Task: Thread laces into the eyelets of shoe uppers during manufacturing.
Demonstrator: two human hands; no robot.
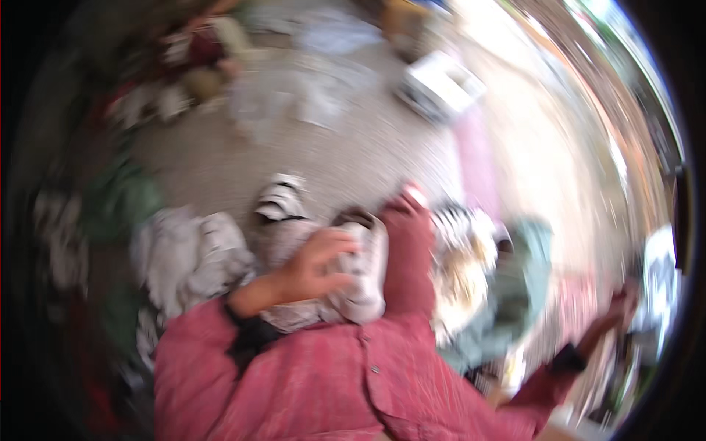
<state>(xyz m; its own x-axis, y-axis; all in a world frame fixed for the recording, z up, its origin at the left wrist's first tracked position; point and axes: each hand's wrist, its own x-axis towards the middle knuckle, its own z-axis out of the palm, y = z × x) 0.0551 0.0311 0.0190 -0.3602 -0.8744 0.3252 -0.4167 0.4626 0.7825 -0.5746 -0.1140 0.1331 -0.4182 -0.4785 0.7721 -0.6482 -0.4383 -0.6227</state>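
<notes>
Blur softens the whole head view. My left hand [318, 266] reaches over my lap from the left, thumb and fingers apart in a curve. Its fingertips lie at the side of a pale, shoe-like thing [365, 283] with a dark upper end; I cannot make out its exact kind. Far out on the right, my right hand [622, 303] is stretched away from my body, its fingers smeared by motion. What it touches, if anything, does not show. Beside my left leg lies a white bundle with dark bands [281, 198].
White, glove-like bundles [195, 250] lie at my left. At my right are yellowish-white bundles [460, 283] and a green cloth or sack [526, 275]. Ahead are clear plastic sheets [309, 92] and a white box [441, 87]. Another person's hand [229, 67] shows at the far left.
</notes>
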